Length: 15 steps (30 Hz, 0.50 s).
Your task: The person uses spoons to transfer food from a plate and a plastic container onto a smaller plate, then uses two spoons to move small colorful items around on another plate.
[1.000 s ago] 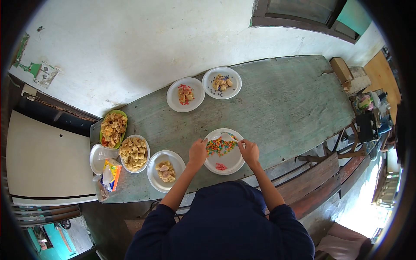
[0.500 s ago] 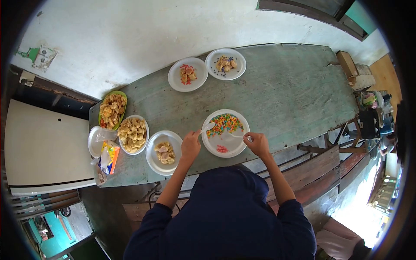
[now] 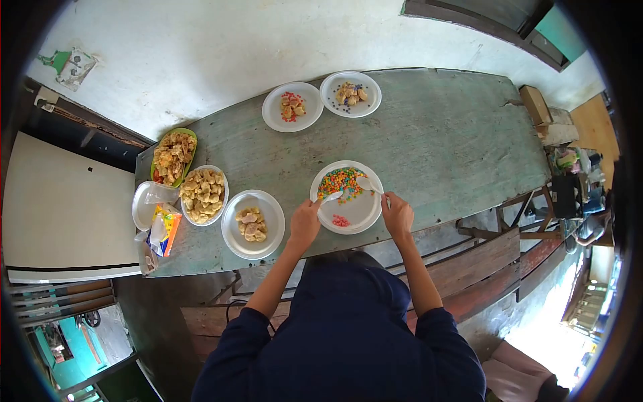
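Note:
A white plate [image 3: 364, 216] lies on the table in front of me, with many small multicoloured candies [image 3: 338, 181] heaped on its far part. A small group of pink candies [image 3: 340, 220] sits apart near its close edge. At the plate's left side my left hand [image 3: 306, 222] is closed on the handle of a white plastic spoon [image 3: 331, 197], its bowl at the heap's near edge. My right hand [image 3: 398, 213], at the right rim, grips a second white spoon [image 3: 368, 185], whose bowl is at the heap's right side.
Left of it stands a plate with a few pale brown pieces [image 3: 252, 225]. Farther left are a heaped bowl [image 3: 202, 194], a green dish of fried food [image 3: 173, 158] and a tissue pack [image 3: 165, 229]. Two plates with pieces and candies [image 3: 293, 107] [image 3: 350, 94] stand near the wall.
The right spoon has moved up and left over the plate to the candy heap. The left spoon has come lower and nearer the plate's middle. The whole view has shifted slightly.

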Motion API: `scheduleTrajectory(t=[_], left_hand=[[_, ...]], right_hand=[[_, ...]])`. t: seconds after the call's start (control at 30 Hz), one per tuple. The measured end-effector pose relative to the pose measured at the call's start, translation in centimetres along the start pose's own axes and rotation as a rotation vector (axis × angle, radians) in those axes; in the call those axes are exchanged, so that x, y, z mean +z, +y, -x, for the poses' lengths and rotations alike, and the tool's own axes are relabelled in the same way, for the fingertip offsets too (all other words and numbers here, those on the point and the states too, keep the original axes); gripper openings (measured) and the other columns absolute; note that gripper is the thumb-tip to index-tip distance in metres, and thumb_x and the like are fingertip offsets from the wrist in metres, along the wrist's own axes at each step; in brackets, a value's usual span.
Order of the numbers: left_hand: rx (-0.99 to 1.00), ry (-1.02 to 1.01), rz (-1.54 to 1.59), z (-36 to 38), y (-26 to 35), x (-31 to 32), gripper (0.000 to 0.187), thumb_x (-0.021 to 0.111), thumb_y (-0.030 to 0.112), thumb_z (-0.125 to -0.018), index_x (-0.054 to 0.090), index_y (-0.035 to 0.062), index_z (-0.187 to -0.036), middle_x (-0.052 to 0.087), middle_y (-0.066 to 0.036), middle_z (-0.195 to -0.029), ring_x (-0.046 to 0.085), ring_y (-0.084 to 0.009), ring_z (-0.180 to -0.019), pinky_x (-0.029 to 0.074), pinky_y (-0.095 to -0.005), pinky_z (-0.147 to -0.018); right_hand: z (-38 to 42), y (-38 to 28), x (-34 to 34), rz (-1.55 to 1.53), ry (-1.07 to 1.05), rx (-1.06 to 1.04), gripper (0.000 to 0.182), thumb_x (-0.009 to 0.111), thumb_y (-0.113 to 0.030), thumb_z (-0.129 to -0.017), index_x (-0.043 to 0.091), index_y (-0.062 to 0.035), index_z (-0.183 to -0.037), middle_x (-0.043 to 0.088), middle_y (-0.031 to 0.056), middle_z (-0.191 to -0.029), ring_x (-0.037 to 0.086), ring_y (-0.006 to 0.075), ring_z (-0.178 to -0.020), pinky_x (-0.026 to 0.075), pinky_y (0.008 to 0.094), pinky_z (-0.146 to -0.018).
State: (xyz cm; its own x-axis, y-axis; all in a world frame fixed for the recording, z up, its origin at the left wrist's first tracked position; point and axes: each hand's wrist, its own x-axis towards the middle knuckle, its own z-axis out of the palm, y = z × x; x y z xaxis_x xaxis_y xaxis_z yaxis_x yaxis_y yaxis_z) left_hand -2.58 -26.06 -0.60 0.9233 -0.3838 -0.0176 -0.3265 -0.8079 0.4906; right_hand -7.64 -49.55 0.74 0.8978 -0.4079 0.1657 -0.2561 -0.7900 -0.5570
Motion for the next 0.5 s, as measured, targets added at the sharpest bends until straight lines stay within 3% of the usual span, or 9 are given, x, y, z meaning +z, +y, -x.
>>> scheduleTrajectory(t=[0.2,0.5], left_hand=[[0.02,-0.001,-0.027,-1.0,1.0,0.4,0.034,0.053,-0.002,-0.07,0.058,0.0045,-0.102,0.054,-0.013,-0.088,0.056,-0.0279,-0.085,0.048,-0.036,-0.072],[0.035,0.015,-0.079,-2.7,0.4,0.8,0.038,0.054,-0.002,-0.069,0.057,0.0057,-0.106,0.052,-0.011,-0.092,0.054,-0.0262,-0.09,0.049,-0.0343,-0.073]], right_hand=[[-1.0,-0.7,1.2,0.138,-0.112,-0.011,0.02,0.053,-0.027,-0.083,0.064,-0.011,-0.085,0.063,0.0137,-0.073,0.06,0.0333,-0.064,0.047,0.0416,-0.055],[-1.9,-1.2,1.6,0.052,-0.144,0.019,0.021,0.055,-0.028,-0.081,0.064,-0.0099,-0.084,0.062,0.0153,-0.072,0.06,0.0339,-0.064,0.047,0.0425,-0.056]])
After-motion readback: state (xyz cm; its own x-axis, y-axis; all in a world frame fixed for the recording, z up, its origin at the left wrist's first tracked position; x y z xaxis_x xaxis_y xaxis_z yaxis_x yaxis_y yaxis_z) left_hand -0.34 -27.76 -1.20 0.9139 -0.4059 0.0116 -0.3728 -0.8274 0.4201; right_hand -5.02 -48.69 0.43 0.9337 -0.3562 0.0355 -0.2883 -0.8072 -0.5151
